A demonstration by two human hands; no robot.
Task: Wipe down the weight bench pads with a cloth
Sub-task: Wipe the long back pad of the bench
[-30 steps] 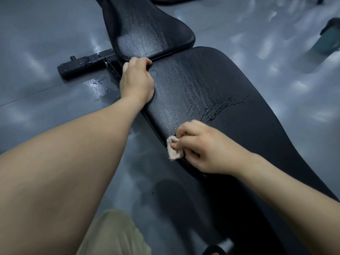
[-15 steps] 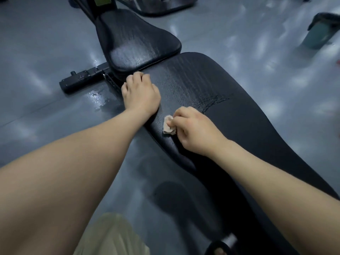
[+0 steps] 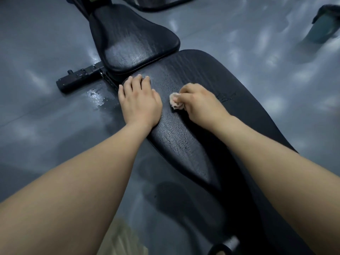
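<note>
- Water (image 3: 94, 95) glistens on the grey floor (image 3: 36, 126) beside a black frame bar (image 3: 79, 79).
- Left hand (image 3: 139, 104) lies flat on the long bench pad (image 3: 180, 142), fingers slightly spread, close to the smaller seat pad (image 3: 136, 39).
- Just beside it, right hand (image 3: 201, 105) pinches a small crumpled cloth (image 3: 176, 103) against the long pad's top.
- A teal container (image 3: 323, 30) stands far right.

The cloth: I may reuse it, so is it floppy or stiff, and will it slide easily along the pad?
Probably floppy: the cloth is bunched into a wad in the grip of the right hand. Likely light, being smaller than the hand holding it. It may drag rather than glide, as the long pad looks cracked and textured.
</note>
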